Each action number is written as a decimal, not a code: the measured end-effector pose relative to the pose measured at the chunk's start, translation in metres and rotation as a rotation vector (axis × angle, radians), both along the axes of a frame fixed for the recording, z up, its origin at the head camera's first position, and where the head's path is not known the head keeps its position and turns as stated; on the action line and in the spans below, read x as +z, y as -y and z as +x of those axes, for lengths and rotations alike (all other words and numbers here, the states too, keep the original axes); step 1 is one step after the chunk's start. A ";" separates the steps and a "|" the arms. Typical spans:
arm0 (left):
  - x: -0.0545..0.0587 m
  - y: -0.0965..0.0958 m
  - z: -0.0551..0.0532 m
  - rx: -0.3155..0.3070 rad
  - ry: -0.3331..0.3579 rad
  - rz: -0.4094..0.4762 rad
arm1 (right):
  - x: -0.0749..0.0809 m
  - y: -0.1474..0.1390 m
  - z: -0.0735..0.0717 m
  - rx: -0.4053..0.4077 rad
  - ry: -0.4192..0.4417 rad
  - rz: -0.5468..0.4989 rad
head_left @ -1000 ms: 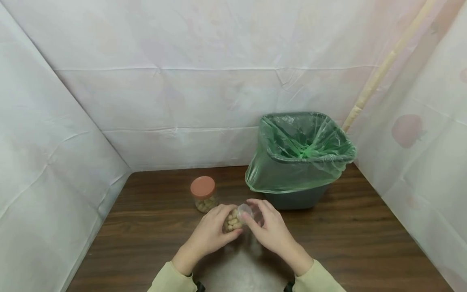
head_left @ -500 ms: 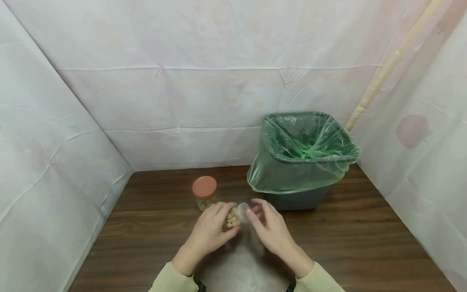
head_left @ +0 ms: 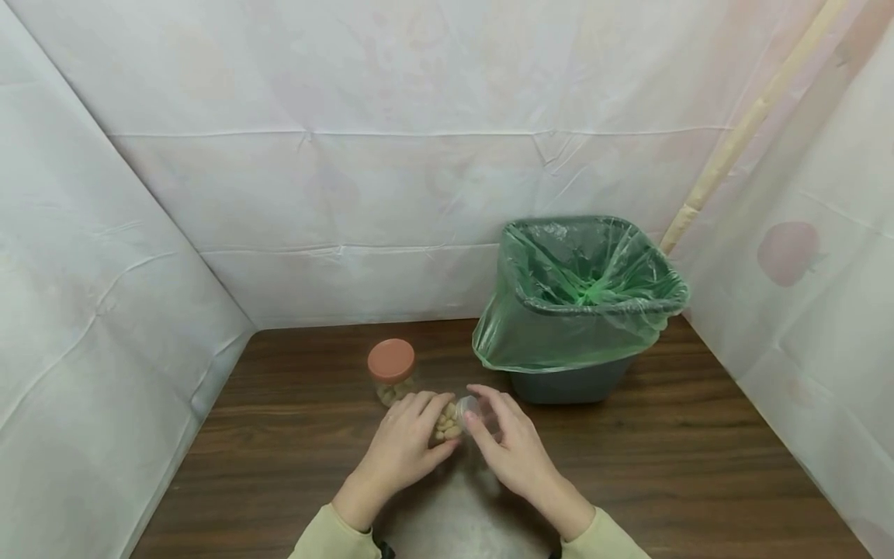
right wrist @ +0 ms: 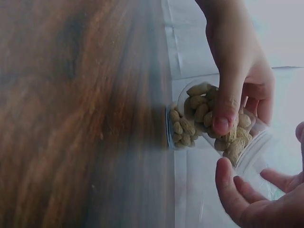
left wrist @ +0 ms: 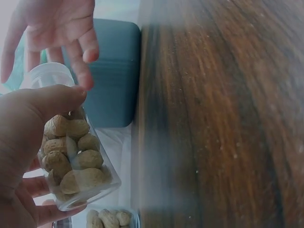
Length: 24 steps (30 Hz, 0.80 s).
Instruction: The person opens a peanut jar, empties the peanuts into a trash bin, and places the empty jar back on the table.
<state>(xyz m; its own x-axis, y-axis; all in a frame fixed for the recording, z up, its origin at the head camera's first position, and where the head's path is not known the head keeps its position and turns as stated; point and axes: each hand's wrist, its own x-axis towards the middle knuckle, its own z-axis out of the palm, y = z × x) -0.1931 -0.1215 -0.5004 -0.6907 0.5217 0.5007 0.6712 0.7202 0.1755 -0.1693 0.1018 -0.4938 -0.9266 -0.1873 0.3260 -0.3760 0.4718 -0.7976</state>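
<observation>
My left hand (head_left: 401, 442) grips a clear jar (left wrist: 108, 183) of unshelled peanuts, tilted with its top toward the right. A translucent lid (left wrist: 51, 71) sits on the jar's mouth. Around that lid my right hand (head_left: 513, 442) hovers, palm toward it, fingers loosely spread. Its thumb overlaps the lid in the head view; the right wrist view shows the fingers (right wrist: 228, 190) beside the rim, and firm contact cannot be made out. Just behind my left hand stands a second peanut jar (head_left: 393, 388) with an orange-pink lid (head_left: 391, 359).
A dark grey bin (head_left: 569, 386) lined with a green plastic bag (head_left: 559, 338) stands at the back right of the wooden table (head_left: 670, 450). Pale sheets (head_left: 391, 186) hang behind and at both sides. A light pole (head_left: 733, 147) leans in the right corner.
The right hand drew back slightly from the lid half a second ago and has now moved left, around it again. The left hand keeps hold of the jar; the second jar stays put.
</observation>
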 end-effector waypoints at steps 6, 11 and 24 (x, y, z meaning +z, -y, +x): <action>-0.001 -0.002 0.000 -0.003 -0.032 -0.028 | -0.001 0.002 0.001 0.013 0.005 -0.019; 0.002 -0.003 0.003 -0.045 -0.040 0.000 | -0.002 0.002 0.000 0.006 0.001 -0.042; 0.002 -0.001 0.001 -0.075 -0.096 -0.004 | -0.001 -0.002 -0.002 0.016 -0.011 -0.068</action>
<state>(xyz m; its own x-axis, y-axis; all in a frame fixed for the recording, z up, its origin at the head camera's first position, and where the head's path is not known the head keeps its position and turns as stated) -0.1924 -0.1209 -0.4986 -0.5990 0.5721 0.5602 0.7366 0.6681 0.1054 -0.1711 0.1036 -0.4948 -0.9200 -0.1788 0.3487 -0.3919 0.4105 -0.8233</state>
